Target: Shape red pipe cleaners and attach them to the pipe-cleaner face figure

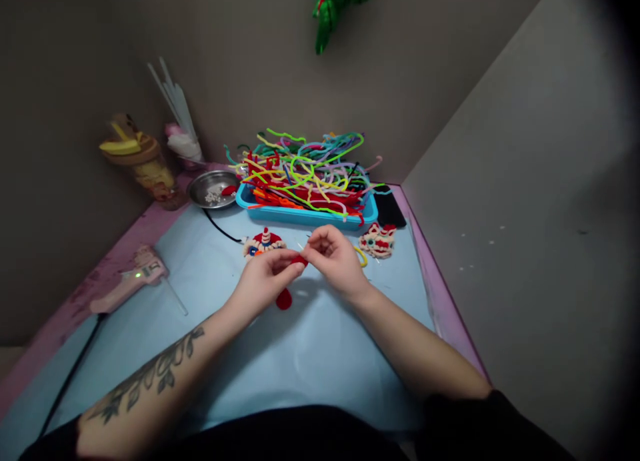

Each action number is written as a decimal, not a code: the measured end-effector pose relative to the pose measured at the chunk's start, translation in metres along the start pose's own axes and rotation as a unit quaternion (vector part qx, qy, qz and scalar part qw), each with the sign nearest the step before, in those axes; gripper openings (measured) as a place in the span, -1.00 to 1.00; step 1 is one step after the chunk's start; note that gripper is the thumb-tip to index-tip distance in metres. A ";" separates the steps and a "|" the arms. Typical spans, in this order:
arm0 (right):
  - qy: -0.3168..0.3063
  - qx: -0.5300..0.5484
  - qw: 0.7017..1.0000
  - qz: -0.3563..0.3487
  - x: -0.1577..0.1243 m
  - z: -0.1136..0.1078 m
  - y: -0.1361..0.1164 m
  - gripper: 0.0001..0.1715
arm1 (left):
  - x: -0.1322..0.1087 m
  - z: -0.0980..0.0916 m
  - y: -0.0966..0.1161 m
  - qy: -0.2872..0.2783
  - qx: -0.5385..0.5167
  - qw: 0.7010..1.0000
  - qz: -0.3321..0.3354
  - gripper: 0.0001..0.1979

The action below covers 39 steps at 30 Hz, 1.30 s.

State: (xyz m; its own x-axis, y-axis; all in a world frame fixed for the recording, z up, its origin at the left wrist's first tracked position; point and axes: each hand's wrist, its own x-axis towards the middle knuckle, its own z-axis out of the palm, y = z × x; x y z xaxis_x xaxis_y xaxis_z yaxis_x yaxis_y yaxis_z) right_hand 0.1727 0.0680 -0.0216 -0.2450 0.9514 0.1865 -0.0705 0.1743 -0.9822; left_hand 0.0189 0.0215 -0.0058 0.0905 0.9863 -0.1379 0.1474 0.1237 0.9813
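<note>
Black sleeves (pixel 483 427), dark leafy forearm tattoo (pixel 167 379)

Our left grip (pixel 265 274) pinched a red piece (pixel 299 261), right grip (pixel 337 261) against it. Fuzzy stems (pixel 303 171) overfilled a blue tray (pixel 310 216).

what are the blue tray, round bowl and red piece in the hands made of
Blue tray: probably plastic; its rim is smooth, slightly shiny and evenly coloured.
Round bowl: seems metal, likely steel; it is silver-grey with bright reflections.
Red piece in the left hand: perhaps felt or similar fabric; it looks matte, but is small and partly hidden.
</note>
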 end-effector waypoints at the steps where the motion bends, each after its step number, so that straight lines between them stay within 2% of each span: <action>1: 0.026 0.001 1.000 -0.010 -0.002 0.003 0.000 -0.78 | 0.004 0.004 -0.001 0.014 -0.022 1.000 -0.010 -0.75; 6: 0.078 0.004 0.997 0.002 -0.006 0.012 0.007 -0.80 | 0.011 0.013 -0.010 0.106 -0.086 0.991 -0.009 -0.73; 9: 0.079 0.018 0.997 0.013 -0.007 0.015 0.012 -0.80 | 0.011 0.010 -0.012 0.121 -0.079 0.989 -0.003 -0.75; 14: 0.041 0.033 0.998 0.024 -0.006 0.013 0.017 -0.80 | 0.009 0.004 -0.011 0.128 -0.066 0.989 -0.026 -0.79; 19: -0.020 0.064 0.997 0.043 -0.006 0.009 0.015 -0.71 | 0.007 0.001 -0.012 0.146 -0.076 0.986 -0.021 -0.76; 23: -0.017 0.049 0.998 0.036 -0.009 0.009 0.015 -0.68 | 0.006 0.000 -0.015 0.166 -0.105 0.980 -0.017 -0.74; 30: -0.010 -0.008 0.999 0.039 -0.012 0.013 0.018 -0.82 | 0.005 -0.001 -0.014 0.161 -0.129 0.978 -0.023 -0.77; 39: -0.020 0.007 0.998 0.054 -0.013 0.008 0.016 -0.79 | 0.005 0.000 -0.013 0.117 -0.111 0.986 -0.037 -0.74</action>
State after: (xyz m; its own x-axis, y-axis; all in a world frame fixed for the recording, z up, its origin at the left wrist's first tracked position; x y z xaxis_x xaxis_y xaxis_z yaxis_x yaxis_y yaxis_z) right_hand 0.1670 0.0564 -0.0397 -0.2902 0.9535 0.0813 -0.0544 0.0684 -0.9962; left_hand 0.0172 0.0249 -0.0187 -0.1452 0.9688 -0.2007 -0.0768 0.1912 0.9786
